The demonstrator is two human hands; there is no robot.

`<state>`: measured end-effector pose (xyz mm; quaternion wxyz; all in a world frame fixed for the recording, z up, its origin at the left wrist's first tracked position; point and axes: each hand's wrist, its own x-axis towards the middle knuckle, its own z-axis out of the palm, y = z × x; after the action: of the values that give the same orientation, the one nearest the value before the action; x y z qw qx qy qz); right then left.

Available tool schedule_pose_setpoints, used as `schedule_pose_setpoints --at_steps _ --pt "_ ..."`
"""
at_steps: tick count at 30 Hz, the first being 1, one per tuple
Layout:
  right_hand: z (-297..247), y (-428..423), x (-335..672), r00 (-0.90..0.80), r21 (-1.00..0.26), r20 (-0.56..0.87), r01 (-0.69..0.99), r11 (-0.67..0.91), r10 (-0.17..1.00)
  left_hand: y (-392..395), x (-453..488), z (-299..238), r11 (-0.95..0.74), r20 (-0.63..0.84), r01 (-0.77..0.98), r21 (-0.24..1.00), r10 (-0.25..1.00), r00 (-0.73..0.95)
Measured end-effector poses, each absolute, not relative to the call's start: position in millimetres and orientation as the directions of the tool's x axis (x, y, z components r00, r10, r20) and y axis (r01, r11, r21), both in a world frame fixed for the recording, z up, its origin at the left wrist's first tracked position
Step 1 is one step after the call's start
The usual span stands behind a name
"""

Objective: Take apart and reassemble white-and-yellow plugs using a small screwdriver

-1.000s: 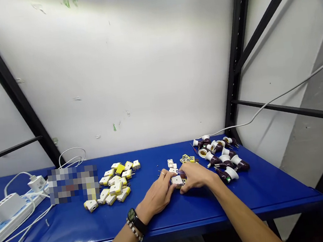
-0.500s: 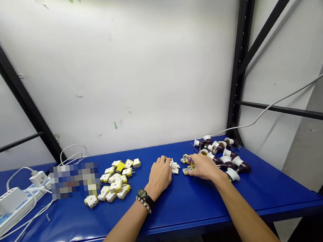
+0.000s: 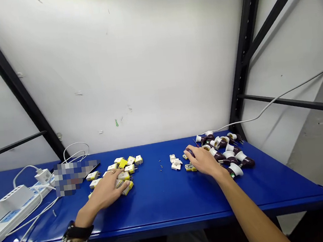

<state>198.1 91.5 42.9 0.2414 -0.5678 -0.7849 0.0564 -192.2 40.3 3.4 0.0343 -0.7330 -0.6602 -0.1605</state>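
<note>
My left hand point(image 3: 107, 192) is over the pile of white-and-yellow plugs point(image 3: 130, 169), fingers apart, covering several of them. Whether its fingertips touch a plug is hard to tell. My right hand point(image 3: 203, 160) is closed around a dark purple handle point(image 3: 189, 152); the rest of that object is hidden. Beside its fingers lies an opened yellow plug half point(image 3: 190, 167) with metal parts inside, and another opened half point(image 3: 185, 156) is partly covered. White plug covers point(image 3: 176, 164) lie just left of them. Several tiny screws point(image 3: 161, 166) are scattered between my hands.
Purple-and-white lamp holders point(image 3: 231, 158) are heaped right of my right hand. A white power strip point(image 3: 7, 218) with chargers and cables occupies the left side of the blue table point(image 3: 171, 205). Black shelf posts point(image 3: 238, 89) stand at the sides before a white wall point(image 3: 154, 59).
My left hand has moved left from the white covers to the plug pile, uncovering the tiny screws. My right hand stays near the opened plug halves, the purple handle now raised slightly.
</note>
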Motion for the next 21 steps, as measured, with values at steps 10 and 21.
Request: schedule_pose_setpoints --at_steps 10,21 --pt "40 94 198 -0.222 -0.452 0.374 0.804 0.386 0.9 14 -203 14 -0.182 0.217 0.96 0.211 0.967 0.136" --pt "35 95 191 -0.255 -0.601 0.434 0.633 0.488 0.864 16 -166 28 -0.289 0.24 0.901 0.323 0.946 0.218"
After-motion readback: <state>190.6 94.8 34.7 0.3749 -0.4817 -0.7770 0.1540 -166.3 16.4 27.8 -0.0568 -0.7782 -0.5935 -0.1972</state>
